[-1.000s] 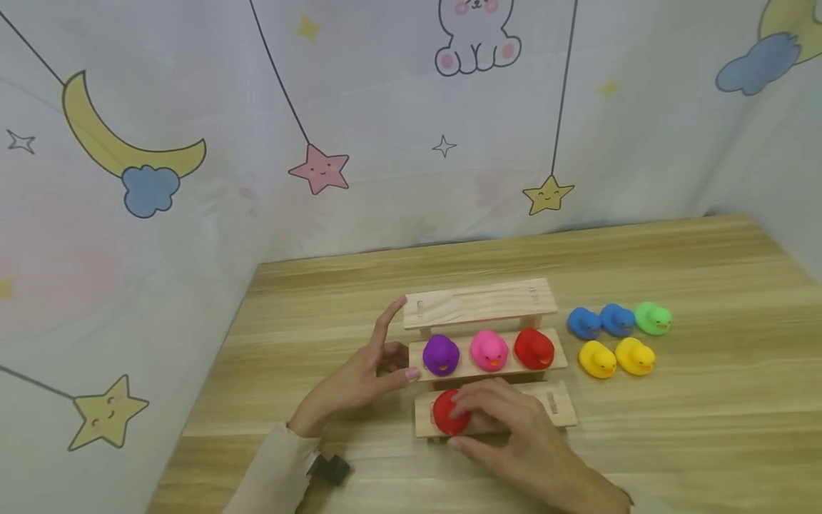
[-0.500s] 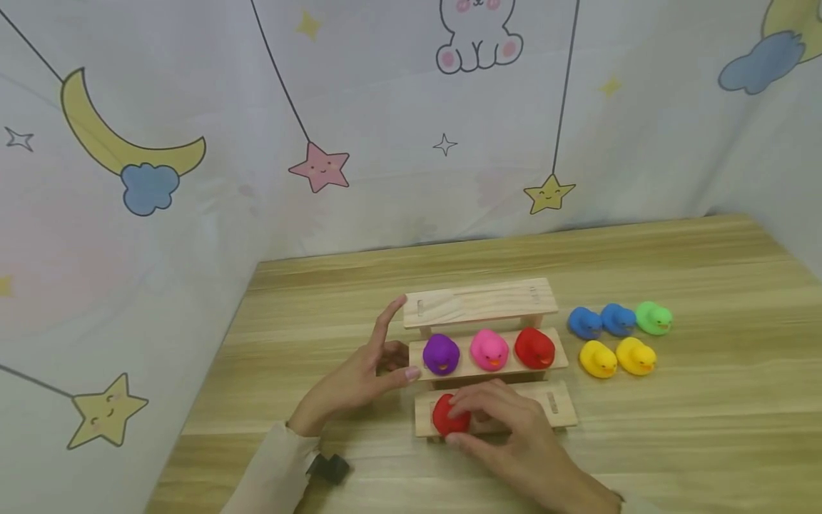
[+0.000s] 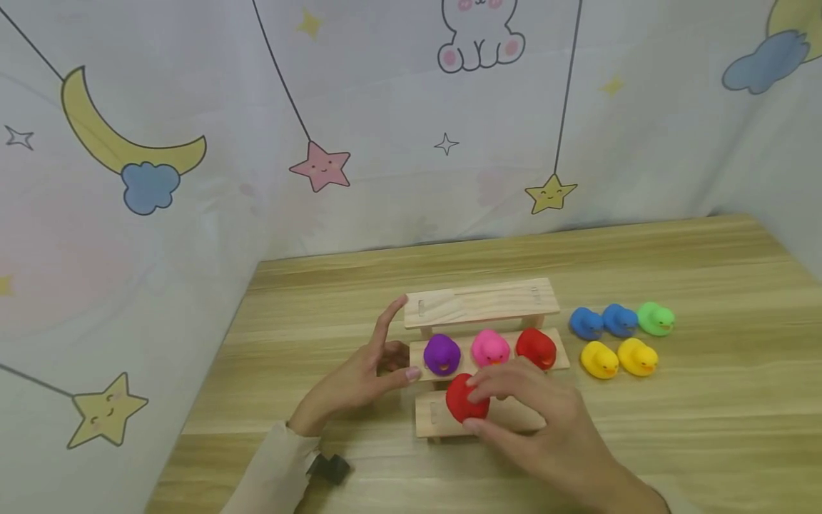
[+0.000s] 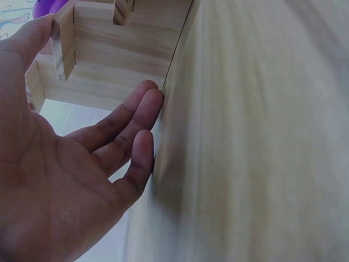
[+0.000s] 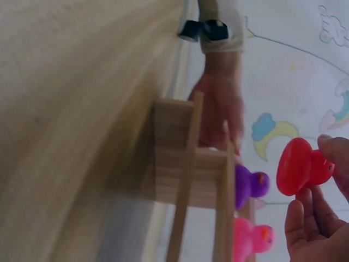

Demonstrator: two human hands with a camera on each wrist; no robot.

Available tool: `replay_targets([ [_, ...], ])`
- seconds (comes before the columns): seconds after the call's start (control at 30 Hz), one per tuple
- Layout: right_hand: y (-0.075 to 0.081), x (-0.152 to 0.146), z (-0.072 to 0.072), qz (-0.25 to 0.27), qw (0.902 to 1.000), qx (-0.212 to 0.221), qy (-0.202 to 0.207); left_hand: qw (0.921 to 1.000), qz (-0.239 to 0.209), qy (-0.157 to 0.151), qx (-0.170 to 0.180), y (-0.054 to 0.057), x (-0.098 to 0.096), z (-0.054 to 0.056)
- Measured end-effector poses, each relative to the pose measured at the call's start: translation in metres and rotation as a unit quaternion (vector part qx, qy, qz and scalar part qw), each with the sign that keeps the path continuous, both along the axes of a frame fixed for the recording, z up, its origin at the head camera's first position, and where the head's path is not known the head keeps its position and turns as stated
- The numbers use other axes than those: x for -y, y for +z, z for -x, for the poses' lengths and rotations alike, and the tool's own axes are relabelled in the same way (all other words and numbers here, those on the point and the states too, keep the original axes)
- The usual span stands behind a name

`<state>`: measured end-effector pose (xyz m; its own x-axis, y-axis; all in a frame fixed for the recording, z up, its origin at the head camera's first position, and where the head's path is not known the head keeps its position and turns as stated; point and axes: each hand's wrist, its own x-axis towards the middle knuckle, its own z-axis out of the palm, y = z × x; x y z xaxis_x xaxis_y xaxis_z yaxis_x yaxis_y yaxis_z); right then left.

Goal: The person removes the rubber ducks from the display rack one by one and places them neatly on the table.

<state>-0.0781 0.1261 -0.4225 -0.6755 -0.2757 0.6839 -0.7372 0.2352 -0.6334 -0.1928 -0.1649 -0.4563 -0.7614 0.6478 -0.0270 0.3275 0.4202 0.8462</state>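
Above bottom shelf (image 3: 443,424), right fingers (image 3: 504,383) hold 1 red duck (image 3: 459,400) off edges.

This looks like a child's play corner or a curtained booth; whether it stands in a home cannot be told. Pale cloth (image 3: 385,93) hangs along the far edge of the wood-grain surface (image 3: 726,300) and beside its left and right edges. Its nursery print shows a yellow moon (image 3: 98,132), a blue cloud (image 3: 150,188), a smiling pink star (image 3: 321,167) and a seated white animal (image 3: 479,32). Bright toy ducks (image 3: 600,360) and a small stepped wooden stand (image 3: 481,303) on the surface match that childlike look.
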Motion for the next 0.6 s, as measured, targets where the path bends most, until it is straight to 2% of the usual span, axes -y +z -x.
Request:
replay_targets([
  [0.43, 0.036, -0.041, 0.012, -0.057, 0.9927, 0.060, -0.088, 0.9999, -0.013, -0.011, -0.005, -0.002, 0.001, 0.001],
  [0.6, 0.043, -0.057, 0.020, -0.053, 0.9912, 0.039, -0.115, 0.9998, -0.015, -0.013, -0.004, -0.002, 0.001, 0.001],
])
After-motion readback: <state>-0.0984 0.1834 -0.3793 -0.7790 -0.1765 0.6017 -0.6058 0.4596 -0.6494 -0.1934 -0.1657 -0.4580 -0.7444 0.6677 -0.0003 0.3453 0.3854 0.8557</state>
